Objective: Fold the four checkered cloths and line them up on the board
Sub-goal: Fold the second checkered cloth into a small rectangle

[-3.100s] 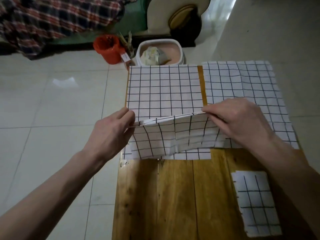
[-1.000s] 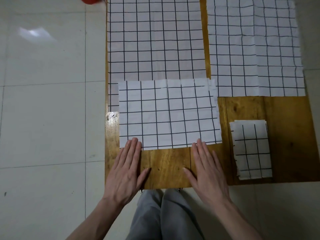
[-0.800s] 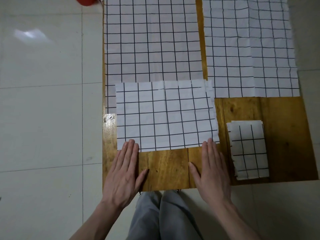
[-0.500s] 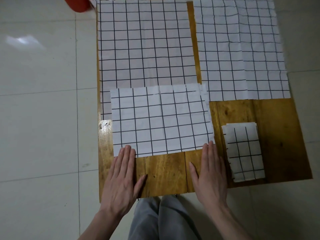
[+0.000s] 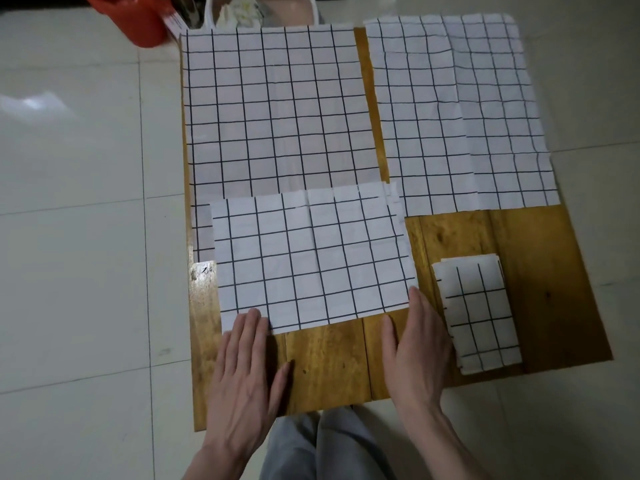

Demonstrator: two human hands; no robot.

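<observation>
A half-folded checkered cloth [image 5: 311, 258] lies at the near left of the wooden board [image 5: 540, 271]. My left hand [image 5: 246, 372] lies flat with its fingertips on the cloth's near left corner. My right hand [image 5: 415, 348] lies flat on the board with its fingertips at the cloth's near right corner. A small, fully folded cloth [image 5: 478, 313] sits at the near right. Two unfolded cloths are spread farther back: one at the far left [image 5: 277, 109], partly under the half-folded one, and one at the far right [image 5: 460, 112].
The board rests on a pale tiled floor [image 5: 76, 237]. Beyond its far edge stand an orange bucket [image 5: 128, 15] and a white basin [image 5: 259, 12]. My grey-trousered knees [image 5: 325, 445] are at the board's near edge.
Three seconds ago both hands held a cloth's edge mid-fold; it now lies flat, folded in half. Over the last second my hands slid apart along its near edge to the corners.
</observation>
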